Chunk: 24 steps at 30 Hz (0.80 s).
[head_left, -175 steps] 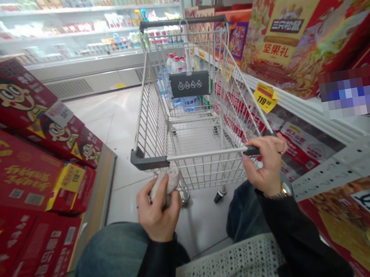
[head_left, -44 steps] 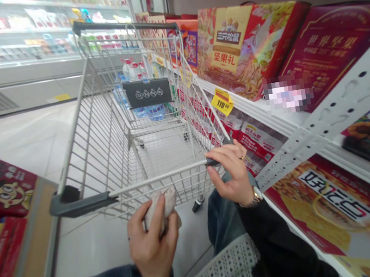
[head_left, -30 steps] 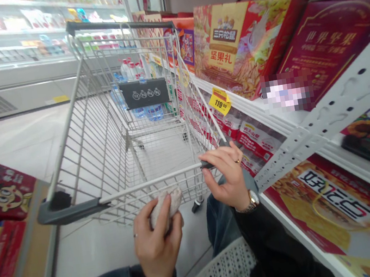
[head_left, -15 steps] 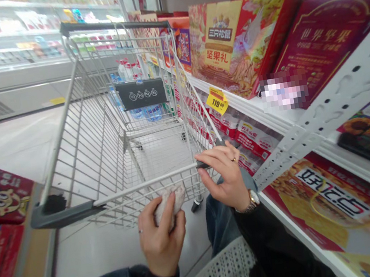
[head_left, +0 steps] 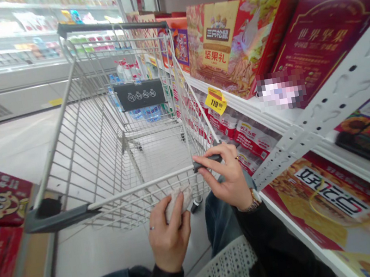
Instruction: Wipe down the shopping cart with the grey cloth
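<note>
**A:** Fingers (head_left: 178, 217) of the left hand (head_left: 170, 237) are curled, with the thumb pressing from the other side, around a pale, crumpled, soft-looking bundle (head_left: 183, 197); its material cannot be resolved.

**B:** And the right hand (head_left: 228, 176)?

**A:** Its fingers (head_left: 216, 158) wrap the dark grey plastic grip (head_left: 206, 162) at the end of the handle bar of a pale wire shopping cart (head_left: 100, 138).

**B:** Where is the bundle?

**A:** Just below the handle bar, above the person's blue denim jeans (head_left: 220, 226).

**B:** Surroundings?

**A:** Right of the cart, red-and-gold boxed nut gift sets (head_left: 223, 48) stand on a white shelf (head_left: 223, 92), with a yellow price tag (head_left: 216, 103) on its edge. Left, red cartons with a cartoon face (head_left: 1, 200) stand in a stack.
</note>
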Each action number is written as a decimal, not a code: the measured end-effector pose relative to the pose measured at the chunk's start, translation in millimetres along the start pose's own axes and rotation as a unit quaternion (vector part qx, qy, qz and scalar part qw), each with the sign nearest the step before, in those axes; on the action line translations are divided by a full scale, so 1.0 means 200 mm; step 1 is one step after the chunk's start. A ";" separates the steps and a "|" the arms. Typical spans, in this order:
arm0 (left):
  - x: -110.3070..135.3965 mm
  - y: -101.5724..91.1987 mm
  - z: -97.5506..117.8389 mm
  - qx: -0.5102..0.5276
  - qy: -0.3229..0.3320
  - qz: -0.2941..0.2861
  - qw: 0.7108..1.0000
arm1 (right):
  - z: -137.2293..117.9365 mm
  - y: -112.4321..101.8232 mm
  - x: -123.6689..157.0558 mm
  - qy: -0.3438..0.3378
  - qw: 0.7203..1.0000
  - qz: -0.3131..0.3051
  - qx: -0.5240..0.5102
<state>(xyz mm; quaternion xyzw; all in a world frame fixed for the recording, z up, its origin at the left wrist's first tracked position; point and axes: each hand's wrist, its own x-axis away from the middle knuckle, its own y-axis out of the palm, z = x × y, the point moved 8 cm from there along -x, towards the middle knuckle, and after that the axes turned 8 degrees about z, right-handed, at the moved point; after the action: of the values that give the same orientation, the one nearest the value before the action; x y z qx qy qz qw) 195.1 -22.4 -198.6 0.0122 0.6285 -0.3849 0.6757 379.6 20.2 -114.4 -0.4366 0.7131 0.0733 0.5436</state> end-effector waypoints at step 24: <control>-0.06 -0.01 0.09 0.024 -0.014 0.016 0.999 | -0.03 -0.03 0.00 -0.016 0.998 0.021 -0.056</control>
<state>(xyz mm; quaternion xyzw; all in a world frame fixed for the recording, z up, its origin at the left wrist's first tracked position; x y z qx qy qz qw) 209.8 -25.5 -183.4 0.0332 0.6091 -0.3897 0.6900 378.8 13.4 -109.3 -0.4501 0.7078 0.1314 0.5283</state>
